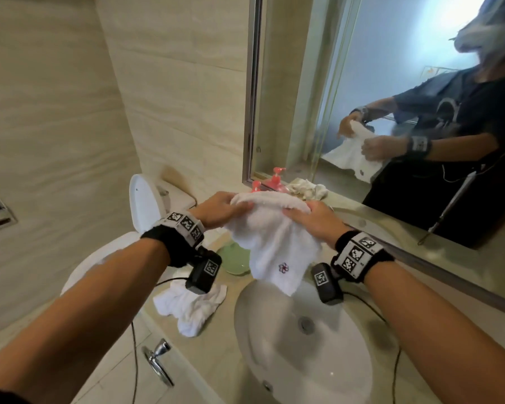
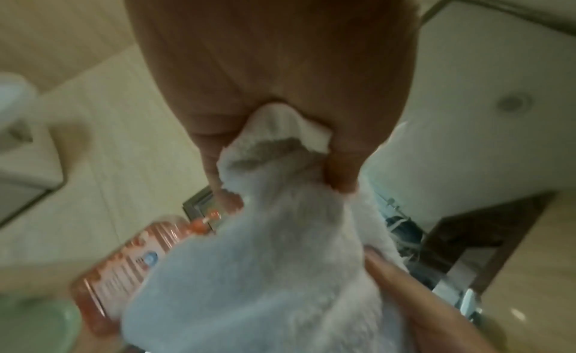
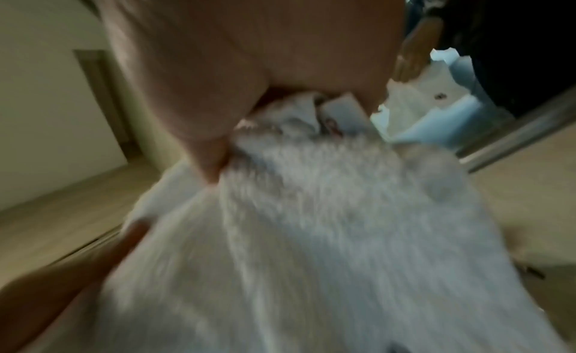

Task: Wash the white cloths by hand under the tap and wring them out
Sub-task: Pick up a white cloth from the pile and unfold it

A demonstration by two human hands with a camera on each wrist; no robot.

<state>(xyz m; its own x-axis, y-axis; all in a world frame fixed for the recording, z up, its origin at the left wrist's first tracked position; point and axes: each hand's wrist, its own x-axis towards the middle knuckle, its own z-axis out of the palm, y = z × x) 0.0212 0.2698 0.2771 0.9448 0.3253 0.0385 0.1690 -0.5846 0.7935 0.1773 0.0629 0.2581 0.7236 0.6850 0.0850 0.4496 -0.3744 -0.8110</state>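
Behind cloth, left-wrist view only: soap bottle label.

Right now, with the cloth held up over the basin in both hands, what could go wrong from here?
1. The held cloth hangs partly left of the sink, so drips may land on the counter and the white cloths lying there.
2. Each hand, left and right, pinches only the top edge; one grip slipping would probably drop that side.
3. The pink pump bottle stands just behind; a swing might tip it.
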